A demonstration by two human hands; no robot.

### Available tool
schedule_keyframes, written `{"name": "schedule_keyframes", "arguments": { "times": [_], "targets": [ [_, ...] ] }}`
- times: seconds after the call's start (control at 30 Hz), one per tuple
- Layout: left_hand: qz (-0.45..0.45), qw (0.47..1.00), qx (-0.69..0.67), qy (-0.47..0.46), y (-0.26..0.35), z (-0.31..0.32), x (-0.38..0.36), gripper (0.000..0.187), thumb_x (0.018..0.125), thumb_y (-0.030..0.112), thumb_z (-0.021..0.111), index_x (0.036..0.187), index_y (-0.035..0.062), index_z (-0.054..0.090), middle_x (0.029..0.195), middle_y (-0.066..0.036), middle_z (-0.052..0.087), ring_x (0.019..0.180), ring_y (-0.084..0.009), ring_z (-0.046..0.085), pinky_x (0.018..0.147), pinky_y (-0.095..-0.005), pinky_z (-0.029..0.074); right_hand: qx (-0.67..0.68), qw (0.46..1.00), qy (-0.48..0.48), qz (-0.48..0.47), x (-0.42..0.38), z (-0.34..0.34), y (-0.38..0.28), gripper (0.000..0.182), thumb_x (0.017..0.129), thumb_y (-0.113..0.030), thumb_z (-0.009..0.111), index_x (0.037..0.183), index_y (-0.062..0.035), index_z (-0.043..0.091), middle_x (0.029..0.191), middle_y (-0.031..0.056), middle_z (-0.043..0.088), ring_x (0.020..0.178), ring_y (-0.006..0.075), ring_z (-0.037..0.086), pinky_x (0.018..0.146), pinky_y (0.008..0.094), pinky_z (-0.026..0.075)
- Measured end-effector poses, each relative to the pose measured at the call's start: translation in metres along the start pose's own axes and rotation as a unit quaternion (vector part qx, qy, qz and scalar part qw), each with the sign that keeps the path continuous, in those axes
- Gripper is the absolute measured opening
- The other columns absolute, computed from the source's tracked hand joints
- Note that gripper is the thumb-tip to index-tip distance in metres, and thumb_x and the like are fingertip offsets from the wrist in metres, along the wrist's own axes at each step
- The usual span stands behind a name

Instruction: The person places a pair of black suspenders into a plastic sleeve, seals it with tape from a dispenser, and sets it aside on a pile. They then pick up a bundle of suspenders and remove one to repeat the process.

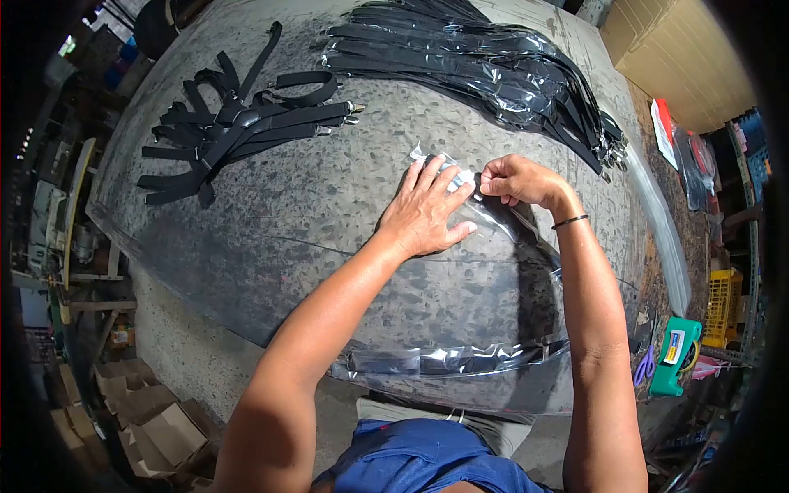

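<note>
My left hand [425,207] lies flat on the table with its fingers stretched out, pressing on the crumpled end of a clear plastic sleeve [494,218]. A small white and pale blue piece [460,179] shows between its fingers. Close by on the right, my right hand [526,181] has thumb and fingers pinched together at the sleeve's end; what is between the fingertips is too small to make out. The sleeve, with a black strap inside, curves under my right forearm and along the table's front edge, where a shiny stretch [460,360] shows.
Loose black suspenders [238,123] with metal clips lie at the back left. A pile of plastic-wrapped suspenders [477,70] fills the back. To the right are empty clear sleeves [662,230], a green tape dispenser [675,357], purple scissors [644,365] and a cardboard box [682,62].
</note>
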State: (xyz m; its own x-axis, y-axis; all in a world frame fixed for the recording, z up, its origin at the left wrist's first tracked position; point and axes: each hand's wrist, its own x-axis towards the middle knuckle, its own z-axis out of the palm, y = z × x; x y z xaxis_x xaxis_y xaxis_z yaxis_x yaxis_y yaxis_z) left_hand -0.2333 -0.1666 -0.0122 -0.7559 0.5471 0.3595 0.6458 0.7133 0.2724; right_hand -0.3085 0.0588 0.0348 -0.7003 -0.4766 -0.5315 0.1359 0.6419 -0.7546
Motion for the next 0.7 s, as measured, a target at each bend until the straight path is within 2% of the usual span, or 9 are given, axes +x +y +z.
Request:
{"name": "schedule_keyframes", "arguments": {
  "times": [0.17,0.27,0.33,0.47,0.53,0.7],
  "targets": [
    [0.0,1.0,-0.003,0.006,0.0,0.0,0.0,0.063,0.081,0.05,0.067,0.131,0.012,0.057,0.136,-0.017,0.047,0.135,-0.0394,0.034,0.114,-0.0551,0.024,-0.006,1.0,0.004,0.005,0.0,0.003,-0.002,0.019,0.09,-0.026,0.069,0.092,-0.0079,0.066,0.076,-0.0032,0.061,0.064,0.009,0.054,0.059,0.0249,0.048],
    [-0.003,1.0,0.0,0.002,0.0,0.0,0.0,0.063,0.081,0.05,0.067,0.131,0.0122,0.057,0.137,-0.017,0.046,0.136,-0.0391,0.034,0.114,-0.0552,0.024,-0.027,0.999,0.031,0.007,0.001,0.008,-0.002,0.021,0.087,-0.026,0.07,0.091,-0.0051,0.067,0.074,-0.0001,0.062,0.065,0.0116,0.056,0.059,0.0283,0.048],
    [-0.004,1.0,0.004,0.001,0.001,0.0,0.0,0.063,0.082,0.051,0.067,0.131,0.0122,0.057,0.137,-0.017,0.046,0.136,-0.0388,0.034,0.114,-0.0553,0.023,-0.098,0.993,0.066,-0.019,0.004,0.01,0.001,0.023,0.084,-0.024,0.071,0.089,-0.002,0.068,0.072,0.0056,0.065,0.066,0.0167,0.06,0.061,0.034,0.049],
    [-0.006,1.0,0.007,-0.005,0.0,0.0,-0.001,0.064,0.082,0.051,0.066,0.132,0.0125,0.057,0.138,-0.017,0.046,0.137,-0.0385,0.033,0.115,-0.0554,0.023,-0.143,0.984,0.091,-0.045,0.002,0.015,-0.002,0.023,0.081,-0.022,0.07,0.089,-0.0007,0.069,0.073,0.0118,0.067,0.068,0.0211,0.063,0.064,0.038,0.049],
    [-0.006,1.0,0.007,-0.005,0.0,0.0,-0.001,0.064,0.082,0.051,0.066,0.132,0.0127,0.057,0.138,-0.017,0.046,0.137,-0.0386,0.033,0.115,-0.0554,0.023,-0.183,0.975,0.112,-0.049,0.003,0.017,-0.004,0.024,0.079,-0.023,0.071,0.088,-0.0009,0.069,0.078,0.0162,0.07,0.074,0.0279,0.067,0.068,0.0403,0.051],
    [-0.004,1.0,0.008,-0.005,0.0,0.0,-0.001,0.063,0.082,0.051,0.066,0.132,0.0126,0.057,0.138,-0.017,0.046,0.136,-0.0389,0.034,0.115,-0.0549,0.023,-0.245,0.954,0.173,-0.016,-0.001,0.026,-0.007,0.03,0.077,-0.027,0.074,0.089,-0.0014,0.068,0.083,0.0186,0.07,0.083,0.0354,0.068,0.073,0.0433,0.052]
  ]
}}
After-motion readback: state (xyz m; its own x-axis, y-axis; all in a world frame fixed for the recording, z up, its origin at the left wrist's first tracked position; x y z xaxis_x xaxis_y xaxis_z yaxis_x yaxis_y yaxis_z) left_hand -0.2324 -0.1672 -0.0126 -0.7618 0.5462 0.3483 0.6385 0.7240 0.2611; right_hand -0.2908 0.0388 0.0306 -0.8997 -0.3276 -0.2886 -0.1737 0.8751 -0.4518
